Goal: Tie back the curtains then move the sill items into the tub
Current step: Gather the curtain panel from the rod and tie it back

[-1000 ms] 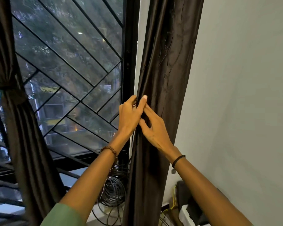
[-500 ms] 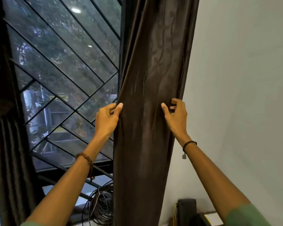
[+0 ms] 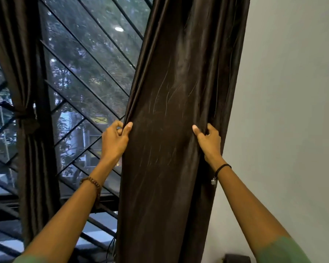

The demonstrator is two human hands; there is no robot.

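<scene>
Loose curtain (image 3: 179,111): dark brown, satin-like sheen, long vertical folds w/ fine pale creases down the middle. It hangs btwn window and wall, no tie on it, and is stretched fairly flat at hand height.

L hand (image 3: 114,141): at the window-side edge of the curtain. Thumb lies on the front, fingers curl round behind, pinching the folded edge. Brown bead bracelet (image 3: 92,184) on that wrist.

R hand (image 3: 209,141): at the wall-side edge, approx same height. Thumb out front, fingers hooked into a fold, gripping the cloth. Thin black cord (image 3: 222,168) w/ small metal charm on that wrist.

Forearms bare; green sleeves (image 3: 281,251) at bottom of view.

Across the window, tied curtain (image 3: 27,73): same fabric, cinched to a narrow waist by a band (image 3: 26,118) of matching cloth, fuller again below.

The window (image 3: 95,54): black metal grille, thin bars in a diagonal pattern. Trees and a bldg show blurred outside.

Plain wall (image 3: 292,111), pale grey, smooth, just beside the curtain.

Thin black cable (image 3: 110,247) by the curtain's lower edge. Dark boxy thing (image 3: 237,258) at bottom by the wall; can't tell what.
</scene>
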